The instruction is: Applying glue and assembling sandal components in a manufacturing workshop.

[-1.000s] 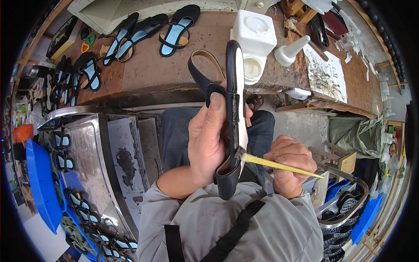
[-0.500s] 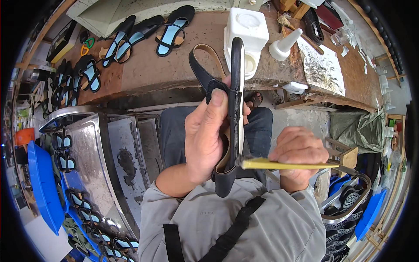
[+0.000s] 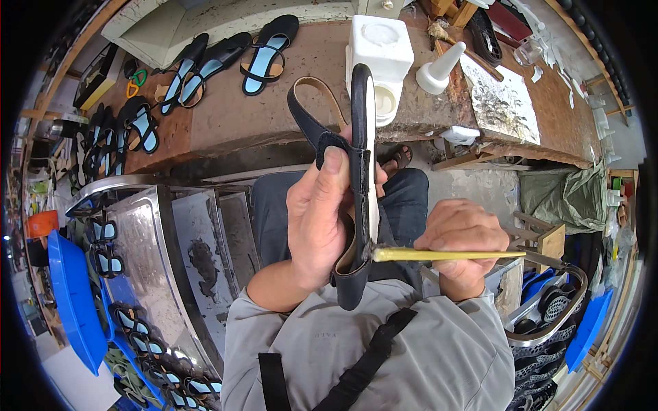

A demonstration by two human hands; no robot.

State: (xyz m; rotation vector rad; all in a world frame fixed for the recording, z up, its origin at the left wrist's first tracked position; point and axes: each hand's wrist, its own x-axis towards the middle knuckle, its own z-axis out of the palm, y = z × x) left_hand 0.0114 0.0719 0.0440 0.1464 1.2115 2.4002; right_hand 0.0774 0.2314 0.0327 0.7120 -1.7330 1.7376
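Note:
My left hand (image 3: 319, 219) is closed round a black sandal (image 3: 359, 164), held on edge with its toe pointing away from me. Its pale sole edge faces right, and a looped ankle strap (image 3: 301, 113) sticks out to the left. In my right hand (image 3: 462, 240) is a brush (image 3: 439, 255) with a flat yellow handle, gripped between thumb and fingers. The dark bristles at its left end touch the sandal's edge near the heel.
Ahead is a brown workbench (image 3: 308, 89) with finished-looking black sandals (image 3: 264, 58), a white container (image 3: 384, 51), a white cone-topped bottle (image 3: 439, 72) and a stained paper sheet (image 3: 500, 103). Metal trays (image 3: 140, 253) stand at left; a basket of soles (image 3: 548, 305) is at right.
The sandal and both hands have shifted slightly left in view, and the whole scene has moved a little. The brush tip remains against the sandal's edge near the heel.

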